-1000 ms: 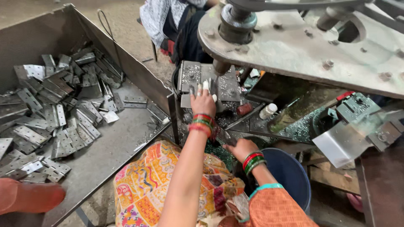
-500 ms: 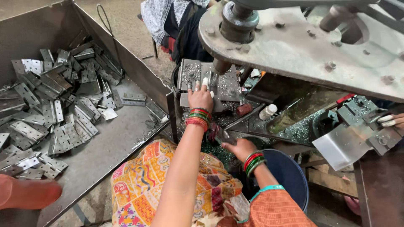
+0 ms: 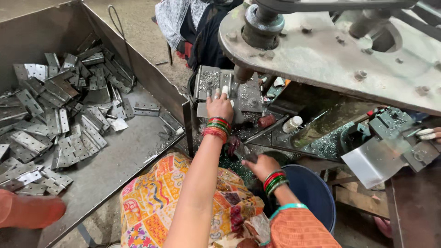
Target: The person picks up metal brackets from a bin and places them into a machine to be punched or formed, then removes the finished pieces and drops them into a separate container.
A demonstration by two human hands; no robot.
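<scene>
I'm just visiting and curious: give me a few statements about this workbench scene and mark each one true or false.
1. The left hand rests on a metal plate under the press. True.
2. The big metal tray holds wooden blocks. False: it holds grey metal hinge plates.
3. The right hand is raised above the press arm. False: it is low, near the blue bucket.
4. Both wrists wear red and green bangles. True.

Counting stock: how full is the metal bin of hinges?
Partly full. Hinges pile at one end of the bin; bare floor shows at the other end.
</scene>
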